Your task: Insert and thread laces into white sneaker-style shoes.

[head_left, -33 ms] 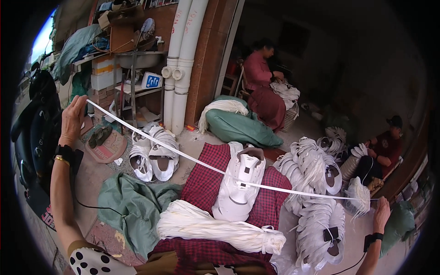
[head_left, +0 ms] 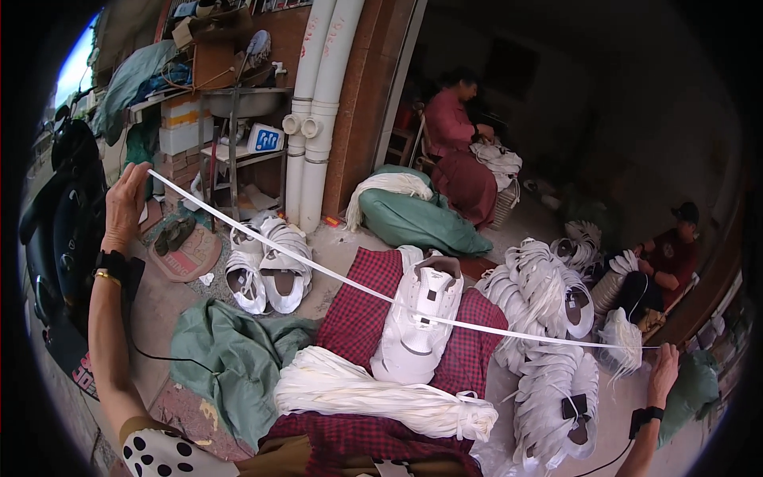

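A white shoelace (head_left: 342,277) is pulled taut between my two raised hands, sloping down from left to right. My left hand (head_left: 125,205), at upper left, pinches one end. Far to the right, my right hand (head_left: 663,377) grips the thin tip of the other end. The lace crosses over a white shoe upper (head_left: 405,359) lying on a red-and-black checked cloth (head_left: 359,306) over my lap. Nearer to me, a tied bundle of white laces (head_left: 373,395) rests across the cloth. Neither hand touches the shoe upper.
Stacked white shoe uppers (head_left: 548,389) stand to the right; others (head_left: 280,274) lie on the ground at left. A green sack (head_left: 226,358) is beside my lap, another (head_left: 413,215) ahead. Two people sit by the doorway. A dark scooter (head_left: 71,215) stands far left.
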Tool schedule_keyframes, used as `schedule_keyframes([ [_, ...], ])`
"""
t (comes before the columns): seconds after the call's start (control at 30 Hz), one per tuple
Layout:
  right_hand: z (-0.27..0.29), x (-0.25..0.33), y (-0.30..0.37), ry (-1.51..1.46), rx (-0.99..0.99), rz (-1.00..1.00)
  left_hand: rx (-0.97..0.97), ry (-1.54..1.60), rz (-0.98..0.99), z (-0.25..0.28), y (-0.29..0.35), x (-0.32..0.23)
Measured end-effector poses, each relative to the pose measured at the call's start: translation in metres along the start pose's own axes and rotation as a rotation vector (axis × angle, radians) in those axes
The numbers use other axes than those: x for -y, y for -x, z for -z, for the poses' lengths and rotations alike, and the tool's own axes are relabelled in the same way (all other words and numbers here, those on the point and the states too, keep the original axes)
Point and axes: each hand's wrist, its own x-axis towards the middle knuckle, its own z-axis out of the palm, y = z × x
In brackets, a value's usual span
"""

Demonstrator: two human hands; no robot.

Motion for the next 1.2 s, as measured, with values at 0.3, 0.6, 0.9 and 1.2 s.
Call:
schedule_keyframes([
  [0.3, 0.004, 0.105, 0.037, -0.852, -0.29, -0.62, -0.531, 0.004, 0.141, 0.026, 0.004, -0.012],
  [0.6, 0.006, 0.386, -0.06, -1.894, 0.366, -0.599, -0.26, 1.422, 0.669, -0.039, 0.034, -0.226],
  [0.9, 0.004, 0.455, -0.051, -1.785, 0.877, -0.279, 0.725, 1.862, 0.545, -0.121, 0.074, -0.379],
  [1.2, -0.004, 0.452, -0.051, -1.844, 0.854, -0.306, 0.622, 1.736, 0.496, -0.132, 0.084, -0.399],
])
